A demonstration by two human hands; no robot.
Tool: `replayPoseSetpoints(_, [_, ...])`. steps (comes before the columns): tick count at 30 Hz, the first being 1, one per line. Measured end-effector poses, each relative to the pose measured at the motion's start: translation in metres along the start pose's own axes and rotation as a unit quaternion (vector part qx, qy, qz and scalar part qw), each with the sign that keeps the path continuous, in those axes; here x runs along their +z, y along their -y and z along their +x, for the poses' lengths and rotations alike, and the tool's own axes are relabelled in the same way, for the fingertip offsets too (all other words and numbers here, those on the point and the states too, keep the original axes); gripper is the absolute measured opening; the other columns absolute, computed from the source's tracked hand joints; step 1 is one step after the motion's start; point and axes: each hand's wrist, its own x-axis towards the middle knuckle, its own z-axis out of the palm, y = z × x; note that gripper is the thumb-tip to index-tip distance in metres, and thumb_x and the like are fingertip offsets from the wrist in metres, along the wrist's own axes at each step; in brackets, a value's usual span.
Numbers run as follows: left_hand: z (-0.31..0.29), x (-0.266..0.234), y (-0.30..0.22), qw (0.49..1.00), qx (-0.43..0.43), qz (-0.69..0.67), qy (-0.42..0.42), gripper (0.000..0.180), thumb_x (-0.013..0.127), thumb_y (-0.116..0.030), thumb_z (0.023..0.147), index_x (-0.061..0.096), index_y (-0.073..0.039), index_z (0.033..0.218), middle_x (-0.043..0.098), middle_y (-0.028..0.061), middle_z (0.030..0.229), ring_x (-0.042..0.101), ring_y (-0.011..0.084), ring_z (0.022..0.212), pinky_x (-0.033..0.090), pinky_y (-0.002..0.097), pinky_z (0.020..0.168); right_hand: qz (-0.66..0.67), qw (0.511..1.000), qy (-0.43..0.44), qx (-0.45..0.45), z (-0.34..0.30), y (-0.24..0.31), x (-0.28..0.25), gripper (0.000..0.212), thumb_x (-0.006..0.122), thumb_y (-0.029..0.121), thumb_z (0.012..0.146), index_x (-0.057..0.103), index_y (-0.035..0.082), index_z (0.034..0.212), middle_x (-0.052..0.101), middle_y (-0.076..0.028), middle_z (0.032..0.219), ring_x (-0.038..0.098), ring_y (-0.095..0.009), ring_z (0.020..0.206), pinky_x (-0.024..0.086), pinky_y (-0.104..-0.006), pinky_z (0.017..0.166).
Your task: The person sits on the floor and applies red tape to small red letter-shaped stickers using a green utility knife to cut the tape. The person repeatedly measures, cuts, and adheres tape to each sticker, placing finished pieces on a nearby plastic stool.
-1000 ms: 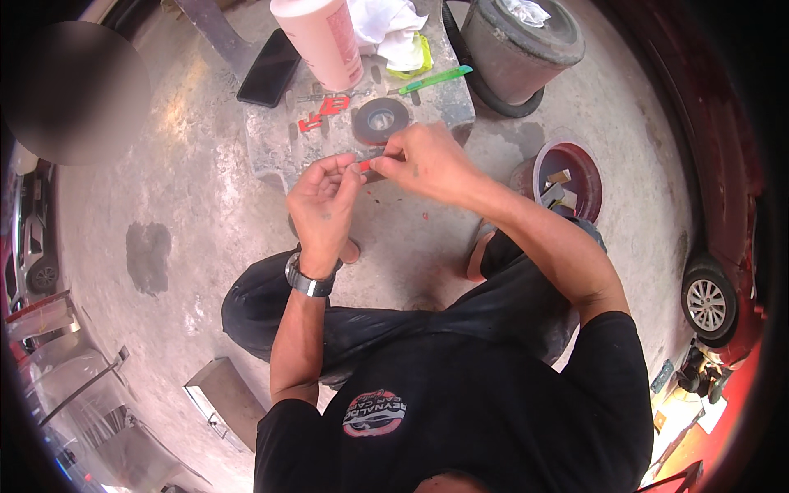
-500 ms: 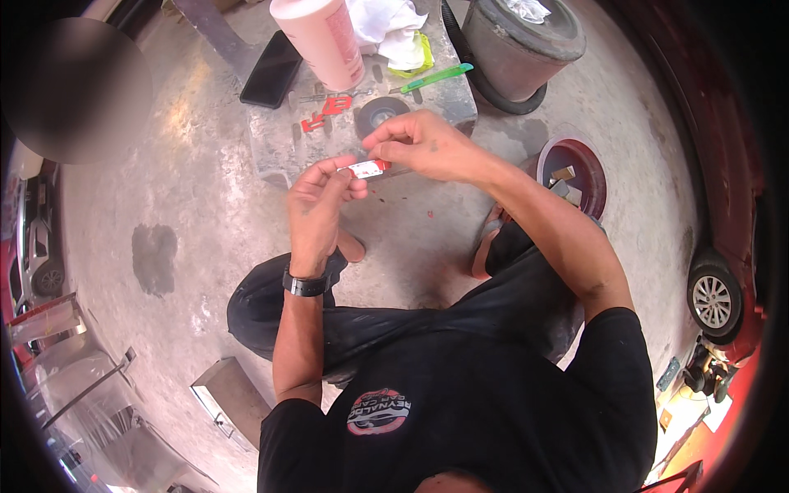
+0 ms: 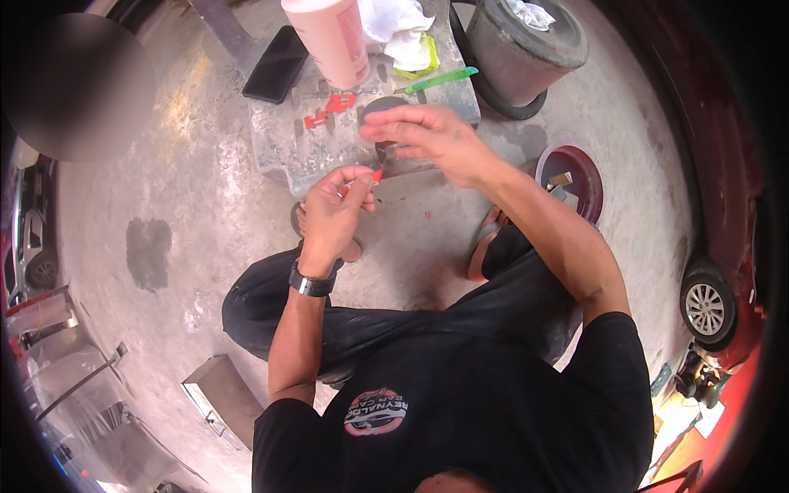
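Note:
My left hand (image 3: 333,205) is closed on a small flat red-and-white piece (image 3: 375,177), pinched between thumb and fingers in front of the grey stool's (image 3: 283,148) near edge. Most of the piece is hidden by the fingers. Just above and to the right, my right hand (image 3: 431,140) hovers with fingers stretched out and apart, nothing visible in it. Beneath its fingertips a dark round disc (image 3: 385,104) lies partly covered. Red cut-out letter-like pieces (image 3: 339,103) rest on the stool, left of the disc. A green utility knife (image 3: 444,80) lies behind my right hand.
A black phone (image 3: 277,66), a large pink-white cup (image 3: 330,45) and a white cloth (image 3: 400,37) are on the stool. A lidded grey bucket (image 3: 518,62) stands behind right. A dark red tub (image 3: 588,189) holding small items sits right, with a red car (image 3: 735,205) beyond.
My right hand has let go of the red-and-white piece, moving up and right with its fingers spreading. My left hand keeps the piece and has turned it, so less of its white face shows.

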Motion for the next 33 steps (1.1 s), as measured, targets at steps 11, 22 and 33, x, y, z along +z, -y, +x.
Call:
replayPoseSetpoints(11, [0.001, -0.005, 0.013, 0.999, -0.01, -0.023, -0.029, 0.022, 0.065, -0.015, 0.103, 0.067, 0.002, 0.117, 0.068, 0.0036, 0.095, 0.063, 0.0093, 0.078, 0.054, 0.0251, 0.072, -0.455, 0.844, -0.192, -0.209, 0.015, 0.004, -0.064, 0.025, 0.063, 0.016, 0.097, 0.074, -0.001, 0.113, 0.07, -0.015, 0.12, 0.066, -0.027, 0.111, 0.055, -0.0395, 0.092])
replayPoseSetpoints(22, [-0.003, -0.013, -0.004, 0.957, -0.04, -0.285, 0.017, 0.039, 0.043, -0.016, 0.11, 0.053, 0.014, 0.134, 0.06, 0.0233, 0.136, 0.07, 0.0299, 0.105, 0.06, 0.0402, 0.095, -0.744, 0.586, -0.193, -0.257, 0.038, -0.029, -0.091, 0.02, 0.061, 0.008, 0.09, 0.071, 0.003, 0.106, 0.063, -0.015, 0.103, 0.062, -0.034, 0.101, 0.051, -0.0494, 0.086])
replayPoseSetpoints(33, [-0.012, -0.006, -0.003, 0.995, -0.058, -0.071, 0.032, 0.031, 0.06, -0.019, 0.106, 0.064, 0.007, 0.124, 0.073, 0.0109, 0.097, 0.071, 0.0144, 0.081, 0.061, 0.0272, 0.074, -0.731, 0.617, -0.204, -0.21, 0.033, -0.031, -0.089, 0.011, 0.062, 0.006, 0.09, 0.059, -0.002, 0.097, 0.058, -0.019, 0.098, 0.061, -0.039, 0.098, 0.051, -0.0503, 0.083])
